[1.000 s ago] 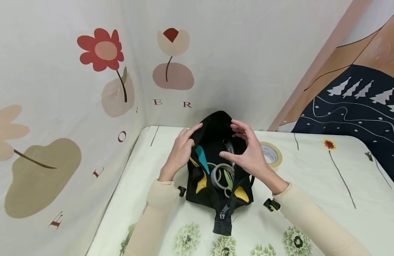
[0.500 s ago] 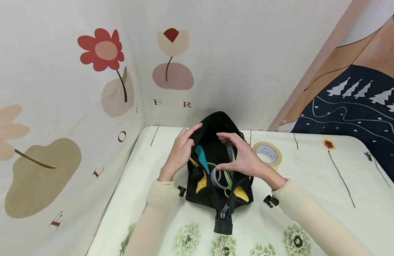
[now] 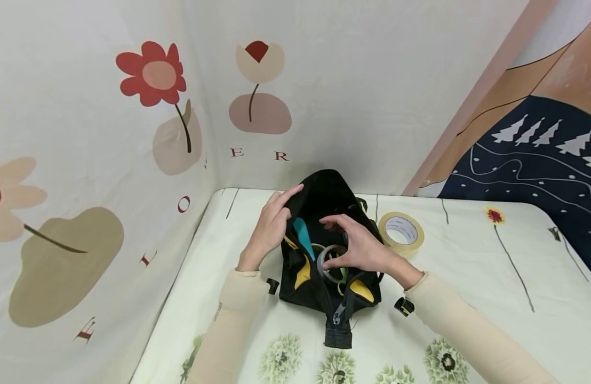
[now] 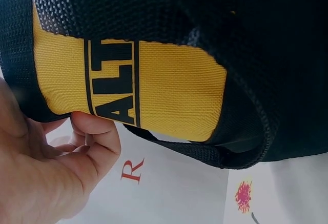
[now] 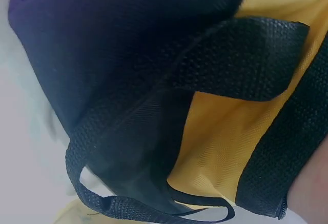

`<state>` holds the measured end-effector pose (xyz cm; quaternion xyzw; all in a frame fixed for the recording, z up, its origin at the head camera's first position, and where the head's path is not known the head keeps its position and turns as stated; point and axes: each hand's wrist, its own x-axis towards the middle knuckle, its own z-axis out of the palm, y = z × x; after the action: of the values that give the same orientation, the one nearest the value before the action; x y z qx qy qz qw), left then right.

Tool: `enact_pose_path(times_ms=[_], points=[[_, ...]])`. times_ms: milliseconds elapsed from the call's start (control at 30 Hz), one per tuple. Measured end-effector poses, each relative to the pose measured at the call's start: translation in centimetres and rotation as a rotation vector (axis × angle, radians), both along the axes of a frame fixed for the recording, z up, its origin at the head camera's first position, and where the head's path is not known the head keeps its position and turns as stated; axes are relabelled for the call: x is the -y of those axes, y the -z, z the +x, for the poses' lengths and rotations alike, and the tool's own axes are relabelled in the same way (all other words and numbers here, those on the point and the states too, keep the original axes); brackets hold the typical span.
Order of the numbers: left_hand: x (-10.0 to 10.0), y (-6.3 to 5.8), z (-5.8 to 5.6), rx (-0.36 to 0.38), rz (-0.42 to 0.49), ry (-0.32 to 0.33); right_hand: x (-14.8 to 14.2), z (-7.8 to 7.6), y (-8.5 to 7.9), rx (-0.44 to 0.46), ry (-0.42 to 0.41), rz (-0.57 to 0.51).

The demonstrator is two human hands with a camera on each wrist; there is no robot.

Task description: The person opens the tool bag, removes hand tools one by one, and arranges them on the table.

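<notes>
A black and yellow zip-top tool bag (image 3: 290, 285) stands open on the bed-like surface. My left hand (image 3: 271, 226) holds its left rim; in the left wrist view the fingers (image 4: 97, 137) pinch the edge beside the yellow panel (image 4: 174, 85). Over the bag's mouth hovers my right hand (image 3: 360, 248), thumb and fingers spread apart in a curve with nothing between them. Its thumb tip overlaps a grey tape roll (image 3: 320, 262) inside. A teal flat item (image 3: 303, 238) leans on the bag's left inner wall. Green-handled scissors (image 3: 344, 274) lie partly hidden under the right hand.
A roll of clear packing tape (image 3: 414, 234) lies on the flower-print sheet (image 3: 468, 266), right of the bag. Behind stands a pale fabric wall (image 3: 348, 96). A black strap loop (image 5: 77, 167) hangs from the bag's right side.
My right hand has moved from the bag's right rim inward and down over its opening, now covering part of the scissors. The left hand keeps its hold on the rim.
</notes>
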<state>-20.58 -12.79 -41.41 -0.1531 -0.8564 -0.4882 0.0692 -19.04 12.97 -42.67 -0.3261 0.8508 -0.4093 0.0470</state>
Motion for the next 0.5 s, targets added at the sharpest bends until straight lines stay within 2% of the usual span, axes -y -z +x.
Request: enact_pose_path(times_ms=[233, 500], points=[[0.1, 0.0, -0.1, -0.006, -0.005, 0.010, 0.0, 0.0, 0.7, 0.010, 0.013, 0.026], [0.3, 0.0, -0.2, -0.018, -0.002, 0.013, 0.2, -0.3, 1.4, 0.005, -0.009, 0.075]])
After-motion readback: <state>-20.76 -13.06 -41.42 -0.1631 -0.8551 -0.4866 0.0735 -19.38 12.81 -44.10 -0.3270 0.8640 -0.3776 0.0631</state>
